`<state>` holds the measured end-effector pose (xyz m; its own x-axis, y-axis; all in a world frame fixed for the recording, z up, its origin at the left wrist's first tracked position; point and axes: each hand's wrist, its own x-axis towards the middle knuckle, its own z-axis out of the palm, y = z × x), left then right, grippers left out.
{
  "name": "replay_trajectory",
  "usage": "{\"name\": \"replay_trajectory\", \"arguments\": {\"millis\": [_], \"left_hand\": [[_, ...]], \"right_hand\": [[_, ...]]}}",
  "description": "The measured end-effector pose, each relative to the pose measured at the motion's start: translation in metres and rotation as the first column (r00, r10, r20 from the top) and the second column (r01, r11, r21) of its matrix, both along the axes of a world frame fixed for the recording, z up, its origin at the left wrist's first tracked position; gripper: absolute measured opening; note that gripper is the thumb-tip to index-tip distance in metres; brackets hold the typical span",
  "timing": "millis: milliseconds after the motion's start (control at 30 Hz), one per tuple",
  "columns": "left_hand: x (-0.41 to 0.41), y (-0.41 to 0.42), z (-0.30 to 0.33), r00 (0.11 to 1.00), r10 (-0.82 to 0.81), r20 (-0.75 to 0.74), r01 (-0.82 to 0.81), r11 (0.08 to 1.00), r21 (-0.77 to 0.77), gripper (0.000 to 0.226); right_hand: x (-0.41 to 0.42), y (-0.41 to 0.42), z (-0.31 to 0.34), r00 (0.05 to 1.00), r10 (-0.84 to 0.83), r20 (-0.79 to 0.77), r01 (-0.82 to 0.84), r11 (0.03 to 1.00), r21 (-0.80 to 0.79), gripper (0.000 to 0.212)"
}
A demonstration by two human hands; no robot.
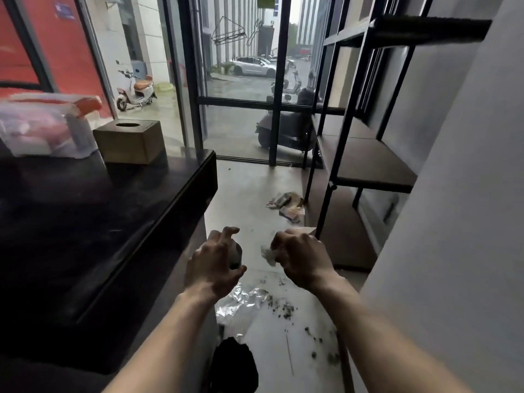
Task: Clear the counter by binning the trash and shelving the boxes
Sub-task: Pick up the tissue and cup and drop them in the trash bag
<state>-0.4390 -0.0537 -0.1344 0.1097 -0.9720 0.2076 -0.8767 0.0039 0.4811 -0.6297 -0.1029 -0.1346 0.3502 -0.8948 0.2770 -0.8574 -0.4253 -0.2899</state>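
My left hand (217, 263) is curled around a small dark object (236, 255), held over the floor just right of the black counter (85, 222). My right hand (302, 258) is closed on a crumpled piece of paper trash (268, 255), with a pale scrap showing above the knuckles. On the counter's far end stand a brown tissue box (130, 141) and a clear plastic box with an orange lid (48, 126). The black metal shelving unit (365, 163) stands to the right with bare shelves.
Wrappers (287, 205) lie on the floor by the shelf leg. Clear plastic film (241, 302) and dark crumbs (286, 309) are scattered below my hands. A black bag (235, 364) sits low by the counter. Glass doors (243, 80) are ahead, a grey wall on the right.
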Motion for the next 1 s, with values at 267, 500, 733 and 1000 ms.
{"name": "replay_trajectory", "arguments": {"millis": [267, 500, 733, 1000], "left_hand": [[0.029, -0.063, -0.129, 0.995, 0.071, -0.070, -0.058, 0.983, 0.176, 0.071], [0.028, -0.078, -0.249, 0.991, 0.135, -0.027, -0.119, 0.941, 0.315, 0.070], [0.010, -0.071, -0.379, 0.958, 0.280, -0.060, -0.224, 0.864, 0.451, 0.072], [0.004, -0.074, -0.493, 0.930, 0.364, -0.043, -0.281, 0.784, 0.554, 0.075]], "right_hand": [[0.031, -0.061, -0.138, 0.999, -0.021, -0.050, 0.031, 0.979, 0.200, 0.017], [0.032, -0.080, -0.262, 0.998, -0.042, -0.050, 0.058, 0.922, 0.384, 0.017], [0.029, -0.084, -0.387, 0.996, -0.082, -0.037, 0.089, 0.837, 0.540, 0.020], [0.053, -0.073, -0.504, 0.988, -0.150, -0.032, 0.133, 0.738, 0.661, 0.025]]}}
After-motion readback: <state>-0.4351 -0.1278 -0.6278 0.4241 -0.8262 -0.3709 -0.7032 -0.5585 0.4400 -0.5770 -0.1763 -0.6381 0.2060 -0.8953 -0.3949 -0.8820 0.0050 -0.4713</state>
